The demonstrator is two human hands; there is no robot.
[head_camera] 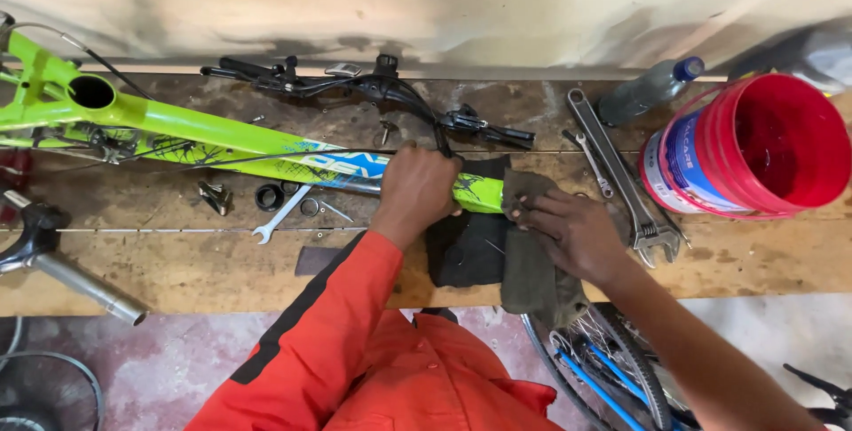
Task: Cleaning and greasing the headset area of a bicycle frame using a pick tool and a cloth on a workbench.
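Spokes of a bicycle wheel [593, 362] show nearest, below the worktop [177, 271] edge. Above them the right hand [572, 234] presses flat, fingers together, on an olive rag [532, 276] touching the green bicycle frame [222, 140]. Left hand [415, 189] is closed around that frame's tube. Farther back lie handlebars [373, 89], an adjustable wrench [617, 173] and a red bucket [754, 149].

A red plastic bucket [763, 142] lay tipped on its side at the right end of the counter [177, 262], wrapped in a white and blue label [672, 160]. Just behind it lay a grey bottle [648, 89] with a blue cap.
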